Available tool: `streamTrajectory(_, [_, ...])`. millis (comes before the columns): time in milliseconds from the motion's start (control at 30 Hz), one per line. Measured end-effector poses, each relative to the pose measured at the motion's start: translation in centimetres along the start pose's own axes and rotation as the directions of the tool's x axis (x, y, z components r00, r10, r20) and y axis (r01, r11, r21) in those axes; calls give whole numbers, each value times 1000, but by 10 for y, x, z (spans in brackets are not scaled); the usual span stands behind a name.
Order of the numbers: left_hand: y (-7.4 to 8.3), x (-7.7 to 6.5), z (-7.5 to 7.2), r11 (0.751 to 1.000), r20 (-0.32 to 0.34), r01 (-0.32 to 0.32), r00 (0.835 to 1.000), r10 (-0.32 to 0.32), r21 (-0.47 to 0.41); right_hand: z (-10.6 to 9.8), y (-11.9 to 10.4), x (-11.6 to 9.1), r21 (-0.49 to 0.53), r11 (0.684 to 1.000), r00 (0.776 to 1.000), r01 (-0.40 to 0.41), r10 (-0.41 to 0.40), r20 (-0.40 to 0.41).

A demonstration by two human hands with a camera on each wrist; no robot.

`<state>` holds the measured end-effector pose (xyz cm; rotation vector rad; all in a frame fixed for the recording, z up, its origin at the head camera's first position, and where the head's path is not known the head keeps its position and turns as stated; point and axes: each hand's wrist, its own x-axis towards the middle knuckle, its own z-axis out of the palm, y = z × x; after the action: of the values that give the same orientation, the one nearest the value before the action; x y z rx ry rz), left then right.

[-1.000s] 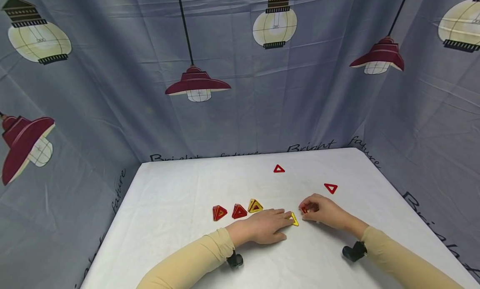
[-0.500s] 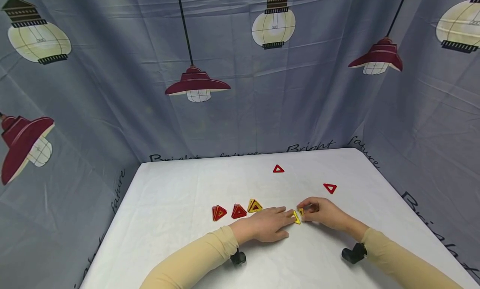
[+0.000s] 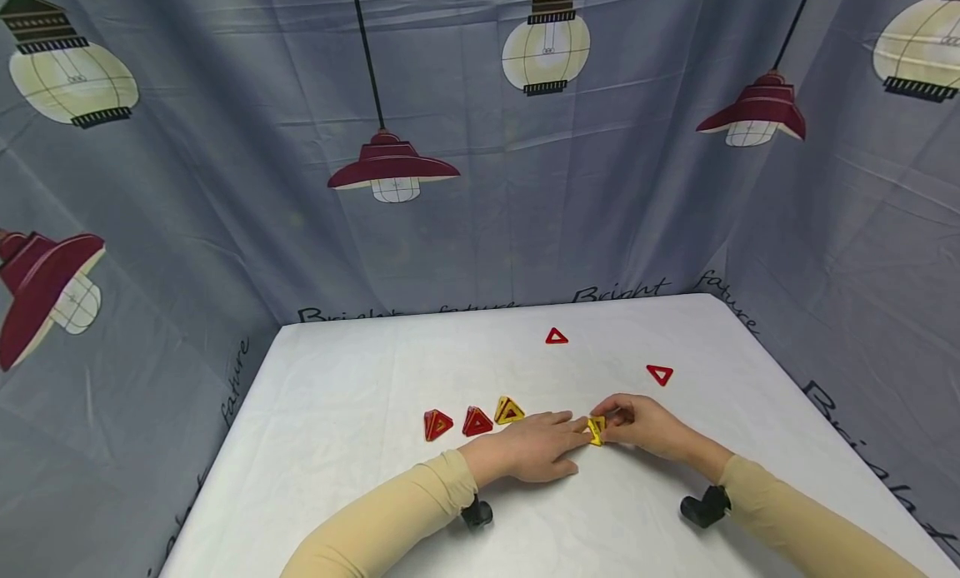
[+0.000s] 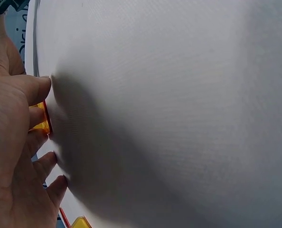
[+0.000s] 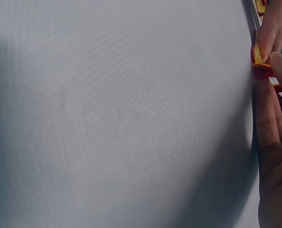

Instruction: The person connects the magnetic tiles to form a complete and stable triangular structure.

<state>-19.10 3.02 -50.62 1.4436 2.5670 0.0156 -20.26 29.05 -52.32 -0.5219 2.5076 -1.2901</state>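
Observation:
My left hand (image 3: 531,450) lies palm down on the white table, fingers spread, its fingertips touching a flat yellow triangular tile (image 3: 595,437). From the right, my right hand (image 3: 651,425) pinches a second triangular tile (image 5: 262,70), yellow and red, between thumb and fingers. The two tiles meet and overlap in the head view, the held one tilted up. In the left wrist view, yellow plastic (image 4: 39,124) shows behind the left fingers. The fingers hide much of both tiles.
Left of the hands sit three triangular clusters: a red and yellow one (image 3: 437,426), a red one (image 3: 477,422) and a yellow one (image 3: 509,411). Farther back lie two flat red triangular tiles, one central (image 3: 556,336), one right (image 3: 660,375). A lamp-print curtain (image 3: 465,253) surrounds the table.
The right hand has turned the tile it pinches, so its yellow side shows, and has brought it left against the other tile. The left hand has shifted slightly right with the yellow tile.

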Motion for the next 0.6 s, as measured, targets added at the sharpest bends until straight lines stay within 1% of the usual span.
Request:
streamTrajectory(367, [0, 0, -1, 1000, 5, -3, 1000, 3, 9, 1, 1, 0, -3, 1000, 1000, 1, -1, 5])
streamTrajectory(400, [-1, 1, -1, 1000, 2, -2, 1000, 2, -2, 1, 1, 0, -4, 1000, 1000, 3, -3, 2])
streamTrajectory(467, [-2, 3, -2, 998, -11, 6, 1000, -7, -61, 1, 0, 0, -4, 1000, 1000, 0, 0, -2])
streamTrajectory(533, [-4, 4, -4, 993, -30, 30, 999, -34, -112, 2, 0, 0, -7, 1000, 1000, -5, 5, -10])
streamTrajectory(600, [-6, 6, -9, 988, -54, 65, 996, -73, -143, 3, -1, 0, -8, 1000, 1000, -9, 9, -18])
